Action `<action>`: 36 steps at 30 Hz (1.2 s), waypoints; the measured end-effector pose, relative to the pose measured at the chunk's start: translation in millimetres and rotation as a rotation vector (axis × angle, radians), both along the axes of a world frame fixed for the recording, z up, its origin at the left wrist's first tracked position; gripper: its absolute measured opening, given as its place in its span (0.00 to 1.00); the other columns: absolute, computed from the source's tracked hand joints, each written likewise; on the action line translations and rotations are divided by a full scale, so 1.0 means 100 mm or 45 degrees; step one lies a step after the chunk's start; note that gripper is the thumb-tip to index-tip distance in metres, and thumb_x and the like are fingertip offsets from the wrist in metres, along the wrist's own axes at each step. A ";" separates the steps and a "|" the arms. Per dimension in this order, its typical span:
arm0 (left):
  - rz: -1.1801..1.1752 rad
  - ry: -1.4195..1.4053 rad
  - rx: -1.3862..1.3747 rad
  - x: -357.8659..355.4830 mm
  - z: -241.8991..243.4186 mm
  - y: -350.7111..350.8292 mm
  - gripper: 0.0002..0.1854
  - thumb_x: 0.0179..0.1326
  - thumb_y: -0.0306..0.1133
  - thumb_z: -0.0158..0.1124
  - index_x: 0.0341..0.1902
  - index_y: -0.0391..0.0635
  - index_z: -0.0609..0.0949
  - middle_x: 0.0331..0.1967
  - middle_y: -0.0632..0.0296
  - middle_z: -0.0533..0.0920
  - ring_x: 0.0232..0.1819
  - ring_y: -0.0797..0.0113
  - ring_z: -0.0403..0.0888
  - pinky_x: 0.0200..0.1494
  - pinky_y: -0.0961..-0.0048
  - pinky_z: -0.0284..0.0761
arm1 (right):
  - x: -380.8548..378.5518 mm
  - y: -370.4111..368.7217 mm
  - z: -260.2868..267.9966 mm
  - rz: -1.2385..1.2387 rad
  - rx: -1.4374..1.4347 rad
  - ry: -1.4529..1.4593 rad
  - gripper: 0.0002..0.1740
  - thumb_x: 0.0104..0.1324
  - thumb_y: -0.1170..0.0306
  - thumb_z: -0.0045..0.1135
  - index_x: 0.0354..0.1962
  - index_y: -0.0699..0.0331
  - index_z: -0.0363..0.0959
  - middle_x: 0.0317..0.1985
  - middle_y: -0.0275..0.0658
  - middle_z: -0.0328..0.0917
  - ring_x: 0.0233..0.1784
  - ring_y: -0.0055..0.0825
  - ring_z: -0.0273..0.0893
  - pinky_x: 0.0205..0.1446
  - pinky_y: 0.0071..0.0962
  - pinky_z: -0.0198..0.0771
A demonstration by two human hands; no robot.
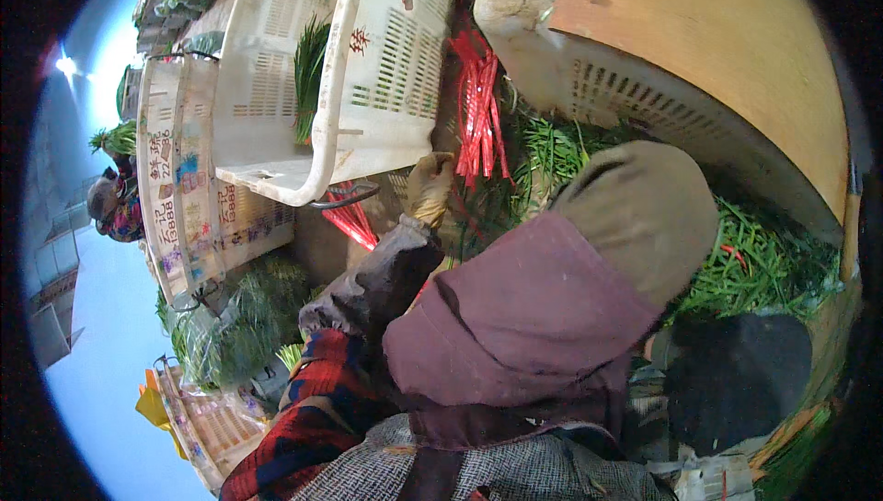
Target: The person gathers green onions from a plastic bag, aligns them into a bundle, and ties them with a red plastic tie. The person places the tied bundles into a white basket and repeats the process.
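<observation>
My left hand point(429, 187), in a soiled tan glove with a grey sleeve cover, is beside the lower corner of a white plastic crate point(386, 80). Its fingers look curled; whether they hold anything is unclear. Past the fingertips hangs a bundle of red plastic strips point(477, 114); more red strips point(353, 221) are near the crate's wire handle point(348, 195). A bunch of long green leafy stalks point(312, 76) stands inside the crate. Loose cut greens point(552, 156) lie near my bent knee point(641, 218). My right hand is out of view.
A wooden board point(697, 38) tops another pale crate point(641, 101) at the upper right. Green scraps point(766, 259) cover the floor beyond my knee. Stacked crates point(165, 177) and plastic-wrapped greens point(234, 321) stand on the left. A person point(117, 204) is farther off, near more greens.
</observation>
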State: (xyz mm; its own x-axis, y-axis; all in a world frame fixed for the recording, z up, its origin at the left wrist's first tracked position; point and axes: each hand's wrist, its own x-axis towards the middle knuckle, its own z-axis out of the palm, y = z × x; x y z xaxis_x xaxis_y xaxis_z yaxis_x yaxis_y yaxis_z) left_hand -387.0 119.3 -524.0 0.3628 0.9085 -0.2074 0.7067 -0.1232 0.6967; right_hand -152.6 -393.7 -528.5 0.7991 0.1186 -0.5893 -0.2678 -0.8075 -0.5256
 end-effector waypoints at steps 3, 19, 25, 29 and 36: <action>-0.078 0.098 0.249 0.04 -0.31 0.11 0.11 0.61 0.32 0.62 0.45 0.41 0.83 0.35 0.56 0.85 0.39 0.65 0.82 0.46 0.70 0.76 | 0.04 0.19 -0.11 0.090 -0.025 0.052 0.22 0.65 0.63 0.53 0.55 0.62 0.68 0.43 0.41 0.76 0.41 0.34 0.76 0.42 0.36 0.70; -0.494 0.652 0.210 0.19 -1.22 1.01 0.16 0.60 0.45 0.59 0.37 0.45 0.85 0.28 0.54 0.84 0.29 0.55 0.82 0.33 0.59 0.76 | 0.08 0.09 -0.54 0.169 -0.165 0.168 0.24 0.63 0.63 0.53 0.56 0.61 0.67 0.46 0.43 0.75 0.46 0.38 0.74 0.47 0.40 0.68; -0.544 0.247 0.160 0.14 -0.28 0.83 0.13 0.65 0.38 0.57 0.46 0.47 0.85 0.26 0.61 0.85 0.23 0.70 0.79 0.27 0.75 0.71 | 0.04 -0.02 -0.55 0.148 -0.155 0.126 0.25 0.62 0.63 0.53 0.57 0.61 0.67 0.47 0.44 0.75 0.48 0.40 0.74 0.49 0.42 0.67; 0.200 -0.234 -0.607 0.16 0.68 0.30 0.17 0.65 0.33 0.58 0.55 0.41 0.80 0.25 0.63 0.84 0.22 0.77 0.76 0.26 0.81 0.68 | -0.01 -0.11 -0.51 0.123 -0.138 0.080 0.26 0.62 0.63 0.53 0.57 0.61 0.66 0.48 0.44 0.75 0.49 0.40 0.73 0.51 0.43 0.66; 0.102 -0.870 -0.704 0.36 1.80 0.04 0.26 0.64 0.24 0.57 0.67 0.40 0.69 0.24 0.59 0.83 0.22 0.75 0.80 0.21 0.81 0.74 | -0.13 -0.29 -0.41 0.050 -0.099 -0.021 0.27 0.61 0.63 0.53 0.58 0.60 0.66 0.49 0.45 0.74 0.51 0.42 0.73 0.53 0.45 0.65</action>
